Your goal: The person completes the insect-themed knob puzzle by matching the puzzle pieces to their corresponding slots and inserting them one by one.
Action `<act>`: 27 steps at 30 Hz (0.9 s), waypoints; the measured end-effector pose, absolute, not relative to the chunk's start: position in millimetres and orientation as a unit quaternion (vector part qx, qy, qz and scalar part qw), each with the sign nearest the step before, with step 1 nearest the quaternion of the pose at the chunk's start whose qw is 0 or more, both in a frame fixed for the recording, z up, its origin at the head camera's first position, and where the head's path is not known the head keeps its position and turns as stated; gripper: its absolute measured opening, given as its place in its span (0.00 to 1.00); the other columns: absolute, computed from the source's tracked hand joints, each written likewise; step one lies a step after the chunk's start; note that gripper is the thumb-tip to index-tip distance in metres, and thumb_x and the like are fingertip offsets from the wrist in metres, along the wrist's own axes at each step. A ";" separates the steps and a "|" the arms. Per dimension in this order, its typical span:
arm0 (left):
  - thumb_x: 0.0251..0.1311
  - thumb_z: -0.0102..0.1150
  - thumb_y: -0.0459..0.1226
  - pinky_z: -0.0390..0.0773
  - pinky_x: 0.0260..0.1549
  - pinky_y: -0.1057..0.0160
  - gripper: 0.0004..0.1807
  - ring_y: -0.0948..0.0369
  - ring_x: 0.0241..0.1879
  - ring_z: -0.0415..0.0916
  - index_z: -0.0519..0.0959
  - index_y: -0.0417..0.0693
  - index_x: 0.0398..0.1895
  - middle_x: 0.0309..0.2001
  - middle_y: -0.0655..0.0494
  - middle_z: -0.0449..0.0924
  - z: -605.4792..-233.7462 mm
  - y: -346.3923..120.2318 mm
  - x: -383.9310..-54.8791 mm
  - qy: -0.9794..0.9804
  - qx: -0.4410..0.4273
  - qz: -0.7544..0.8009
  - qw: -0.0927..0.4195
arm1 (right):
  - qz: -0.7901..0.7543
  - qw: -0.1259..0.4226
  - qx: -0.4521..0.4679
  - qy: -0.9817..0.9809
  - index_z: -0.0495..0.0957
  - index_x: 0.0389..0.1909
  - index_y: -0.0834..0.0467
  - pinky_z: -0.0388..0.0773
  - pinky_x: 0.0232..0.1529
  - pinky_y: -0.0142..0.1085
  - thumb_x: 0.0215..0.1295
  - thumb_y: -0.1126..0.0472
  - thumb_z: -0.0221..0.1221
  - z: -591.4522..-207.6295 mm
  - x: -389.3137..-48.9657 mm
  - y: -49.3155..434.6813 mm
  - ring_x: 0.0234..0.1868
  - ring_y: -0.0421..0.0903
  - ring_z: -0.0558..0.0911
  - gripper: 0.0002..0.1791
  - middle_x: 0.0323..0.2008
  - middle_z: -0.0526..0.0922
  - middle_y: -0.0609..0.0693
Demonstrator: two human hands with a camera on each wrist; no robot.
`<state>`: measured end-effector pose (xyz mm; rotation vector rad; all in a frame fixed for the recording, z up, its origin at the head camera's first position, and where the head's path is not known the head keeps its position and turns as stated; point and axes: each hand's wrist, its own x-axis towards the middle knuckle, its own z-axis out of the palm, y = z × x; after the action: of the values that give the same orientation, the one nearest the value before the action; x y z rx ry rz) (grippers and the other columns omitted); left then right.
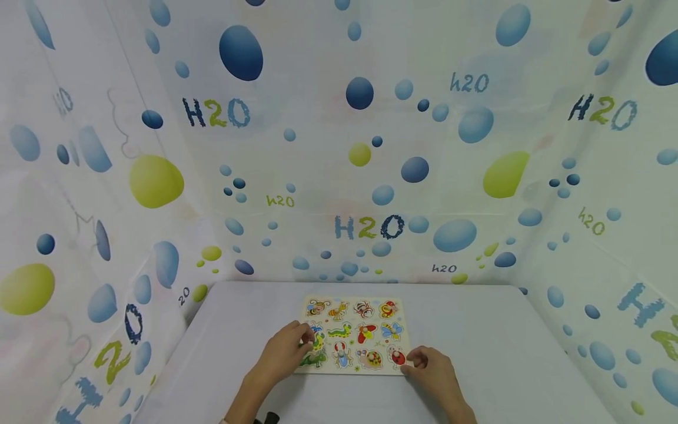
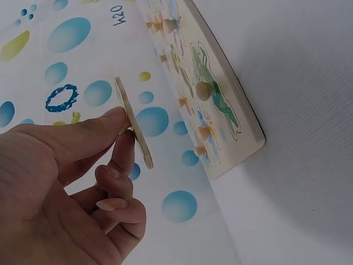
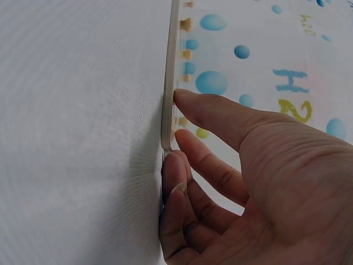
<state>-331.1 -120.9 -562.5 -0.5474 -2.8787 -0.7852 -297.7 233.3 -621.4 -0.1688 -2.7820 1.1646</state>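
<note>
A wooden peg puzzle board (image 1: 355, 372) printed with insects and other small creatures lies on the white table. Above its left side, my left hand (image 1: 288, 348) pinches a thin wooden puzzle piece (image 2: 142, 144) between thumb and fingertips. That piece is seen edge-on in the left wrist view, raised off the board, and its picture is turned away. Beside it on the board sits a green grasshopper piece (image 2: 212, 96) with a round knob. My right hand (image 1: 431, 371) holds the board's near right corner, thumb and curled fingers against it, next to a red ladybug piece (image 1: 396, 356).
White cloth covers the table (image 1: 477, 330). Behind and at the sides hang white sheets (image 1: 318, 165) printed with blue and green dots and H2O lettering. A small dark object (image 1: 271, 418) shows at the bottom edge near the left forearm.
</note>
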 end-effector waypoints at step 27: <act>0.65 0.71 0.36 0.75 0.34 0.63 0.05 0.68 0.33 0.71 0.82 0.54 0.37 0.34 0.66 0.75 -569.9 -101.9 -354.8 -0.943 -0.202 -0.260 0.056 | 0.389 0.064 -0.045 -0.918 0.84 0.33 0.53 0.71 0.32 0.33 0.51 0.55 0.80 -625.5 -300.3 237.5 0.30 0.41 0.74 0.14 0.28 0.77 0.44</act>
<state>-354.8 -101.9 -569.9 -0.6133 -2.8600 -0.7879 -300.3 237.5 -625.5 -0.1372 -2.7723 1.1739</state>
